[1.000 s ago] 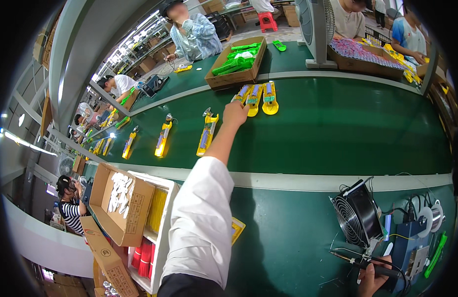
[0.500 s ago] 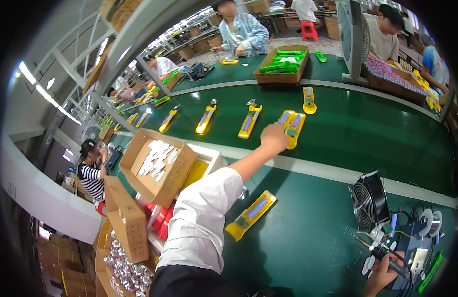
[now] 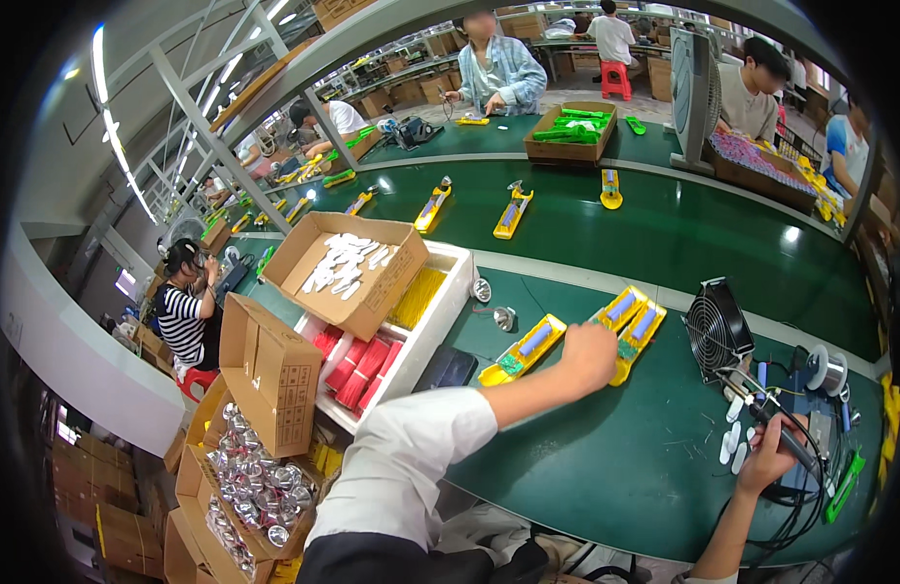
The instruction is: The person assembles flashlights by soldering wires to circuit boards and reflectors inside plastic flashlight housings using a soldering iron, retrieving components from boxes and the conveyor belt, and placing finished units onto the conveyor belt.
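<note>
We had two yellow casings (image 3: 642, 329) side by side over the tabletop (image 3: 567, 477), though we could not tell whether they touched it. Our left hand (image 3: 588, 355) was at their left side, fingers bent and seemingly closed on the pair; the hand itself hid the grip. If that hold was shallow, one casing might have slid off the other. A third casing (image 3: 530, 343) lay just left, near enough for our forearm to knock it into the reflector (image 3: 505, 318) beyond. Our right hand (image 3: 767, 456) had its fingers wrapped round the iron (image 3: 795, 448), near the fan (image 3: 713, 329) and some white pieces (image 3: 730, 438). Its dangling cord (image 3: 810, 496) could have snagged and swung the tip against them, we judged. Past the fan stood a spool (image 3: 827, 372); farther off ran the belt (image 3: 761, 243).
</note>
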A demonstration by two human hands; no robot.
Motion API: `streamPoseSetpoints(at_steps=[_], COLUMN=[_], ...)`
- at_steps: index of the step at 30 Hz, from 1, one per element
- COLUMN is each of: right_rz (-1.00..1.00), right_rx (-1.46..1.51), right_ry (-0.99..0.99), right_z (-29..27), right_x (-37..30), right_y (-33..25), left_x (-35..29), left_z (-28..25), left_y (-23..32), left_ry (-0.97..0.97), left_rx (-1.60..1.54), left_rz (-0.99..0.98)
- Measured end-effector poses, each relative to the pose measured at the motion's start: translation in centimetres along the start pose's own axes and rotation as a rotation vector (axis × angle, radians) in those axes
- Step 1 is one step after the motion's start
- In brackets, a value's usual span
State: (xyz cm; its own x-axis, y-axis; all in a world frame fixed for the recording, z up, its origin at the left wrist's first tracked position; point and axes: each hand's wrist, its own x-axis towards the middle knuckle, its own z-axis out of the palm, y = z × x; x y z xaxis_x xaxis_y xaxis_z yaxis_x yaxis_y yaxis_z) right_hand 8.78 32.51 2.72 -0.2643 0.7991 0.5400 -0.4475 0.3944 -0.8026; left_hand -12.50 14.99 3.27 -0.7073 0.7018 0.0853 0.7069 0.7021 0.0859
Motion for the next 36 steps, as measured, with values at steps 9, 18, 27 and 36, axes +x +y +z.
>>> streamPoseSetpoints(at_steps=[9,18,27,36], right_rz=[0.027,-0.028,0.029,0.078], right_rx=[-0.028,-0.040,-0.044,-0.065], right_ry=[-0.033,-0.075,-0.089,-0.102], right_z=[0.7,0.4,0.4,1.5], right_x=[0.2,-0.5,-0.5,-0.4], right_y=[1.0,0.9,1.2,-0.1], left_x=[-9.4,-12.2,-10.4,-9.6], left_z=[0.2,-3.2,-2.7,-3.2], left_y=[-0.2,-10.2,-10.5,-9.5], left_ry=[0.111,0.371,0.069,-0.069], left_rx=[-0.228,-0.168,0.109,0.158], left_rz=[0.012,-0.080,-0.071,-0.167])
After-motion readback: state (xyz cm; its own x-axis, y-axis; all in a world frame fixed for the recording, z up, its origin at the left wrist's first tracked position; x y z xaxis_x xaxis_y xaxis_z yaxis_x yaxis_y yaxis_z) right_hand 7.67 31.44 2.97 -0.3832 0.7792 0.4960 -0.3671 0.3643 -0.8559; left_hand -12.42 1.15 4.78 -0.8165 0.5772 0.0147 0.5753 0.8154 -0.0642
